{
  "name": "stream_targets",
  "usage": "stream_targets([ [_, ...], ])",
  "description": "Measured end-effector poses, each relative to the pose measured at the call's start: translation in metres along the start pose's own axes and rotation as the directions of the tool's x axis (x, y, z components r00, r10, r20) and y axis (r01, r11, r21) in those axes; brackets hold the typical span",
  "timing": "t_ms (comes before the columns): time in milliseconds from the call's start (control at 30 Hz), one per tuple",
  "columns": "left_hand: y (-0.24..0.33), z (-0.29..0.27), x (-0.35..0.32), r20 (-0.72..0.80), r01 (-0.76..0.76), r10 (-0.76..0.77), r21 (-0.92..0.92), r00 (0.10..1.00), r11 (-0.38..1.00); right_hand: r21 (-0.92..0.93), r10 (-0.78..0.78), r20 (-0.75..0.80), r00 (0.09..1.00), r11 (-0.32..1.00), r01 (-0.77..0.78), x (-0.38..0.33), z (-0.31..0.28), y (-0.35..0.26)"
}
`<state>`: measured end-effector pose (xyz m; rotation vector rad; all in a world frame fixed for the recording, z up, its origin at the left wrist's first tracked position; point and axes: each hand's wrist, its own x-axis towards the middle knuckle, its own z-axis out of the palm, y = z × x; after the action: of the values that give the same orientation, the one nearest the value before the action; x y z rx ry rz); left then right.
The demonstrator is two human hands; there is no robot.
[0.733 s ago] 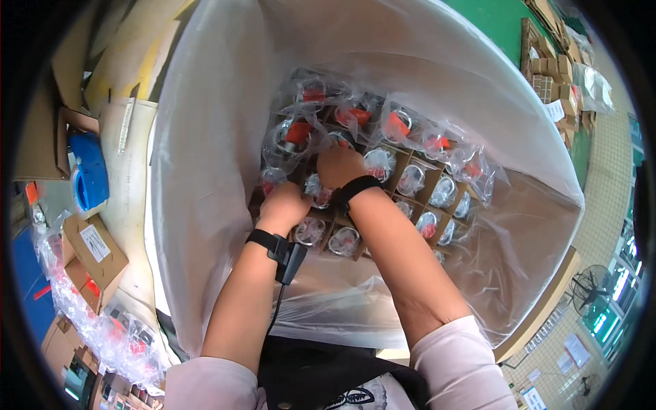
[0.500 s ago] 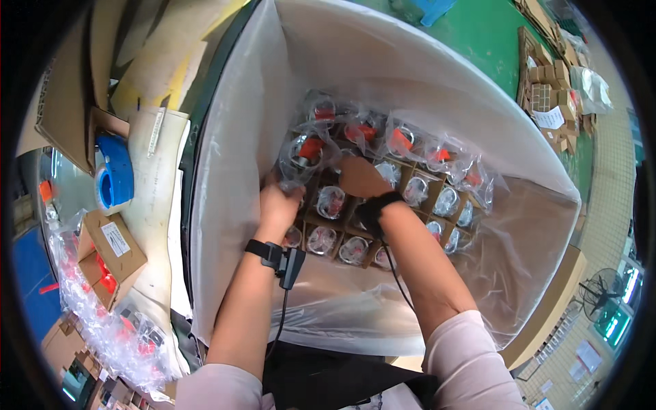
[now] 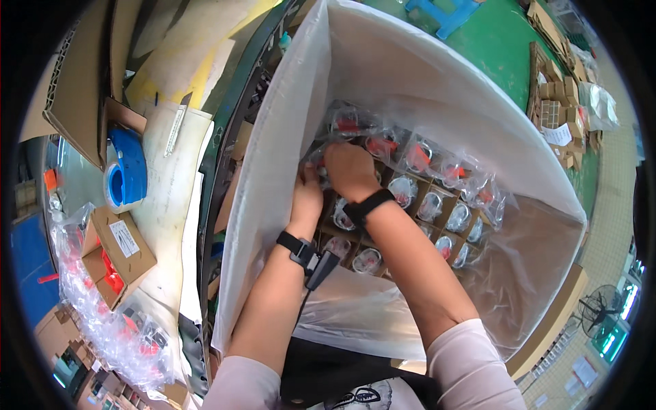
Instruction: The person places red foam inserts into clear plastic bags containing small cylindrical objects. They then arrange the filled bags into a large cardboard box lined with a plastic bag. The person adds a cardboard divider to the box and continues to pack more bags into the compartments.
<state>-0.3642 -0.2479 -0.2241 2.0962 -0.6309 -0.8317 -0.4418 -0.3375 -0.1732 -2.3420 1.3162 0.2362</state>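
Both hands are inside a large carton lined with clear plastic [image 3: 437, 75]. My left hand [image 3: 307, 198] is closed at the left wall, its fingers on a clear plastic bag [image 3: 318, 154] with a red part in it. Right beside it my right hand [image 3: 350, 169] is curled over the same bag; its fingertips are hidden. More bagged parts with red pieces [image 3: 418, 156] lie in a row along the far side. Nearer, cardboard dividers [image 3: 415, 195] form cells, each with a clear-wrapped round part [image 3: 403, 190] standing in it.
On the bench at left are a blue tape dispenser [image 3: 126, 167], a small open carton with red parts [image 3: 121, 256] and a heap of clear bags [image 3: 116, 335]. A blue stool [image 3: 447, 15] stands on the green floor beyond. Stacked cardboard pieces [image 3: 560, 109] lie at far right.
My right hand has moved left from above the cells to the bag beside my left hand. My view has shifted, so the carton appears farther right.
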Motion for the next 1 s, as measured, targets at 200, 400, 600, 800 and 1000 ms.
stream_targets([
  [200,-0.051,0.023,0.008,-0.099,-0.075,0.075,-0.002,0.992,0.997,-0.087,-0.116,-0.008,0.993,0.990,0.115,0.007,0.022,0.011],
  [400,-0.058,0.023,0.009,-0.012,-0.118,0.118,-0.049,0.993,0.992,-0.020,-0.008,-0.058,0.998,1.000,0.007,-0.005,0.036,0.014],
  [600,-0.037,0.014,0.003,0.089,-0.158,0.176,-0.177,0.980,0.971,0.032,0.087,0.024,0.996,0.996,-0.088,0.006,0.054,0.009],
  [800,-0.010,-0.014,-0.001,0.264,-0.364,0.340,0.044,0.903,0.930,0.321,0.067,-0.219,0.973,0.947,0.008,-0.028,0.034,0.044],
  [1000,-0.027,0.007,0.013,0.190,-0.348,0.296,0.385,0.936,0.855,0.397,0.071,-0.167,0.983,0.918,0.001,-0.053,0.033,0.039],
])
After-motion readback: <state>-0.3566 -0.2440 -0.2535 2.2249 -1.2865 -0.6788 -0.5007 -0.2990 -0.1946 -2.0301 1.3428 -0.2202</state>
